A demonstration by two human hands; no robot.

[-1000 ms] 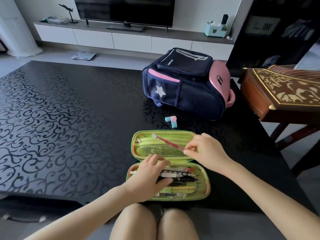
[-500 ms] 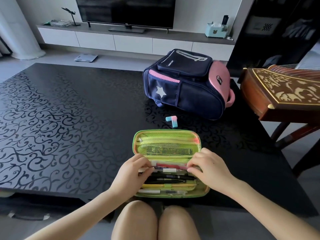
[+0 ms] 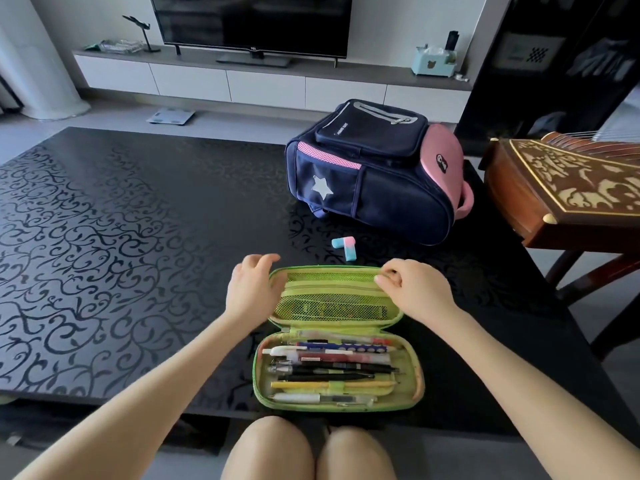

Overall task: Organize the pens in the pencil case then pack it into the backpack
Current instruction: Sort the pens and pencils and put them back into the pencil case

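Tabletop (image 3: 104,237): black with a scroll pattern. It carries the case, eraser and backpack.
Scale (image 3: 170,116): flat on the floor beyond the tabletop's far edge, left of centre.
Left hand (image 3: 254,289): yours, at the left end of the lid (image 3: 329,289). Your fingers are curled over the lid's far corner. They seem to grip it, though the thumb is hidden.
Case (image 3: 257,372): green and lying open at the tabletop's near edge, straight ahead of your knees. The base is nearest you and the lid is folded away from you.
Lid: its inner face is turned up toward you, showing a zip and a mesh pocket. It sits between your two hands.
Pens (image 3: 332,367): all in the base, laid lengthwise and side by side in a neat stack of rows. A yellow one passes under a green elastic loop. A white one lies against the near wall.
Eraser (image 3: 344,244): blue and pink, on the tabletop just beyond the lid. It sits between the case and the backpack and touches neither.
Backpack (image 3: 374,174): navy and pink with a white star, lying on its side on the far right of the tabletop, well apart from the case.
Right hand (image 3: 412,292): yours, at the far right edge of the lid, with fingers and thumb curled in to pinch the rim.
Zither (image 3: 571,188): dark wood with pale inlay, on its own stand just off the tabletop's right edge, beside the backpack.
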